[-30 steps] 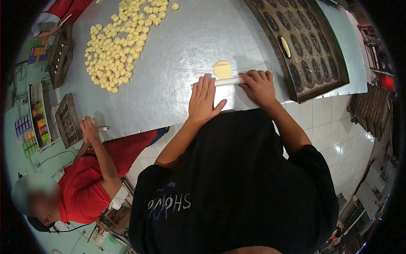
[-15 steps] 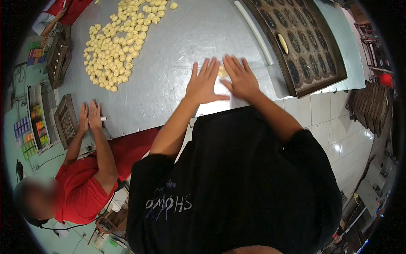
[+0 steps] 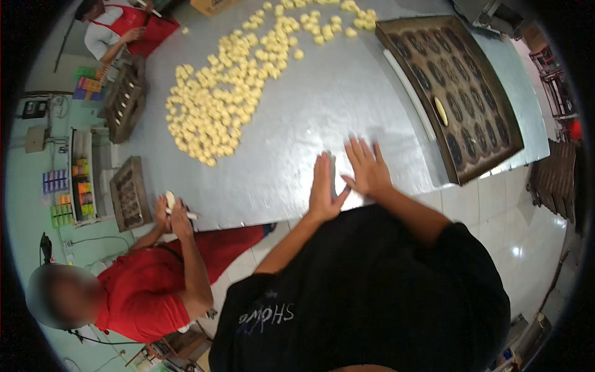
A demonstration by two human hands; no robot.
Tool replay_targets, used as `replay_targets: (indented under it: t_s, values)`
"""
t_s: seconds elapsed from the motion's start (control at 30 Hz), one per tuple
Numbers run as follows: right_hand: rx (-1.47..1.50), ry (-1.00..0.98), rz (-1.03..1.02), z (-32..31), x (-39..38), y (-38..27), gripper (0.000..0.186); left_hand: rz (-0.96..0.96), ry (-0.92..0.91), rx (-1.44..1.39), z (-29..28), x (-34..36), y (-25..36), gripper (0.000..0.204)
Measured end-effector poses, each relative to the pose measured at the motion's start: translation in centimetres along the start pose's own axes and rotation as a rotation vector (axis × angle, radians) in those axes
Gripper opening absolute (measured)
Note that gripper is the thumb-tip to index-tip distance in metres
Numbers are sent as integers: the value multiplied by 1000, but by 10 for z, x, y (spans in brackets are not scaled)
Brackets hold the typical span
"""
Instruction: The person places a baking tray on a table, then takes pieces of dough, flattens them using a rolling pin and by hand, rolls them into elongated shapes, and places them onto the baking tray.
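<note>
My left hand (image 3: 324,191) is near the front edge of the steel table (image 3: 297,118), its fingers stretched out straight and close together. Just right of it, my right hand (image 3: 369,173) has its fingers spread, thumb toward the left hand. I cannot make out any dough under or between them. A long white rolling pin (image 3: 409,93) lies beyond my right hand, along the left side of a dark baking tray (image 3: 486,167) with oval hollows. One oblong pale dough piece (image 3: 441,111) rests on that tray. A large cluster of pale dough balls (image 3: 211,111) spreads over the table's far left part.
A co-worker in red (image 3: 142,291) works at my left, holding dough and a white stick beside a small tray (image 3: 130,192). Another person (image 3: 130,31) is at the far left corner, by a tray (image 3: 124,99). Stacked trays (image 3: 551,180) stand right of the table.
The rolling pin left my hands and lies beside the tray. My hands came together over the flat dough round, which no longer shows. The whole view has shifted.
</note>
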State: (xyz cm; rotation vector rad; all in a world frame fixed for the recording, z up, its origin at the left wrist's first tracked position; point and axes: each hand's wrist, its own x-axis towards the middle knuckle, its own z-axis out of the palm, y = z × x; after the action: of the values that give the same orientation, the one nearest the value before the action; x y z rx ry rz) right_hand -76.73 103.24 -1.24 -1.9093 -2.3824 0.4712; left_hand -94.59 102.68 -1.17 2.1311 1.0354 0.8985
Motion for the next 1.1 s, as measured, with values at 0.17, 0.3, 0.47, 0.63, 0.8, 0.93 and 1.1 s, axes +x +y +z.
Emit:
replay_targets:
  t_s: [0.17,0.3,0.47,0.63,0.8,0.93,1.1]
  values:
    - [85,57,-43,1,-31,-17,78,8,16,-4,0,-13,11,85]
    - [105,246,15,6,101,12,69,-38,-18,12,10,1,2,86]
    - [772,35,-60,-53,92,69,53,-17,54,62,18,5,1,85]
    - [378,252,-361,-28,11,108,35,-36,64,71,31,9,3,83]
    - [198,145,-353,-52,12,111,17,-57,26,123,47,8,10,82]
    - [228,743,-305,-154,39,156,17,-87,35,180,52,11,15,76]
    - [369,1344,185,-166,46,255,29,-61,12,202,59,28,19,76]
